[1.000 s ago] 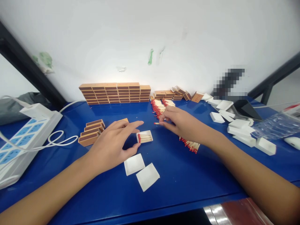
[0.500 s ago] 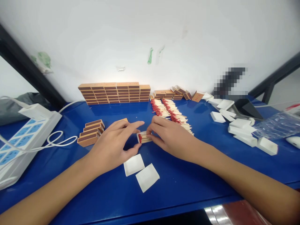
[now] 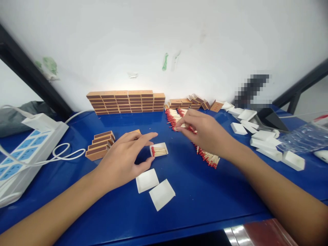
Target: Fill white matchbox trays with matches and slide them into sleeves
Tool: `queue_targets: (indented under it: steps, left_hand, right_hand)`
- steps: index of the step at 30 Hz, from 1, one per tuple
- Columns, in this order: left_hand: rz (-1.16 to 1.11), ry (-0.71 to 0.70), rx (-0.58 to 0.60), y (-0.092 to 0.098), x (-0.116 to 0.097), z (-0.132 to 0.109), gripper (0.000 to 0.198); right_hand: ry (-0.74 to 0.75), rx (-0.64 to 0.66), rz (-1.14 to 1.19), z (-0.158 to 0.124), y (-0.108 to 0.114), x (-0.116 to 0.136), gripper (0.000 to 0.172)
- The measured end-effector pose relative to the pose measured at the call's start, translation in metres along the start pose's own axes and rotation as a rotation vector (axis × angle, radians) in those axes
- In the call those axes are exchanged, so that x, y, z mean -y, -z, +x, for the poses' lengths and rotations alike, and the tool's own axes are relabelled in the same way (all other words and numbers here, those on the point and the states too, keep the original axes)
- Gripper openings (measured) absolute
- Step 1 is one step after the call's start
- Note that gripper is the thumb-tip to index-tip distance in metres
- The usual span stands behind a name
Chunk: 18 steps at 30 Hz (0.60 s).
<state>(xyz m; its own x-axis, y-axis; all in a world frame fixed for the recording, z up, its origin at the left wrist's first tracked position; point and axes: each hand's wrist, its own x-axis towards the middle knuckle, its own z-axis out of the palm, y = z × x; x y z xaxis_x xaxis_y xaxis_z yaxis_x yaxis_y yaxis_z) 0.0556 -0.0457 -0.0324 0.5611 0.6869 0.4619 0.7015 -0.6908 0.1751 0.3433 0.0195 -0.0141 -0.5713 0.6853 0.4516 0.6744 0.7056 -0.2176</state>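
Observation:
A small white matchbox tray [image 3: 166, 146] lies in front of me, partly filled with red-tipped matches [image 3: 160, 151]. My left hand [image 3: 125, 153] rests at the tray's left end with thumb and index finger spread. The thumb tip is at the near left corner; the index finger stretches above the far side, apart from it. My right hand [image 3: 202, 131] has its thumb and fingertips pinched together at the heap of loose matches [image 3: 173, 116], on matches there; how many is hidden. Two more white trays [image 3: 147, 180] lie nearer to me.
A wall of stacked matchboxes [image 3: 123, 102] stands at the back. Several matchbox sleeves [image 3: 98, 147] sit left of my left hand. White trays [image 3: 266, 147] are scattered on the right beside a clear plastic bottle [image 3: 299, 136]. A power strip [image 3: 33, 150] with cables occupies the left edge.
My right hand has moved from the tray, up and right to the loose matches. The filled part of the tray now shows. My left hand stays in place.

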Motion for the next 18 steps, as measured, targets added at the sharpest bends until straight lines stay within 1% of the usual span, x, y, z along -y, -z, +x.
queue_targets:
  steps: [1, 3, 6, 11, 14, 18]
  left_hand:
    - [0.000, 0.002, 0.002, 0.000, 0.000, 0.000, 0.057]
    - [0.000, 0.001, -0.001, 0.000, 0.000, -0.001, 0.057]
    - [-0.005, 0.000, -0.008, 0.000, 0.002, -0.001, 0.058]
    - [-0.011, 0.012, 0.000, 0.001, 0.001, -0.001, 0.058]
    - [-0.014, 0.012, 0.002, 0.002, 0.001, -0.002, 0.057]
    - [-0.006, 0.020, 0.012, 0.002, 0.000, -0.001, 0.056]
  right_hand:
    - [-0.022, 0.014, -0.047, 0.000, 0.002, -0.011, 0.014]
    - [-0.053, 0.086, -0.103, 0.000, 0.003, -0.027, 0.013]
    - [-0.067, 0.177, -0.142, -0.001, -0.001, -0.038, 0.011]
    - [-0.061, 0.225, -0.125, -0.001, -0.008, -0.032, 0.015]
    - [-0.058, 0.248, -0.112, -0.001, -0.009, -0.028, 0.014]
    - [-0.035, 0.266, -0.056, 0.000, -0.014, -0.027, 0.017]
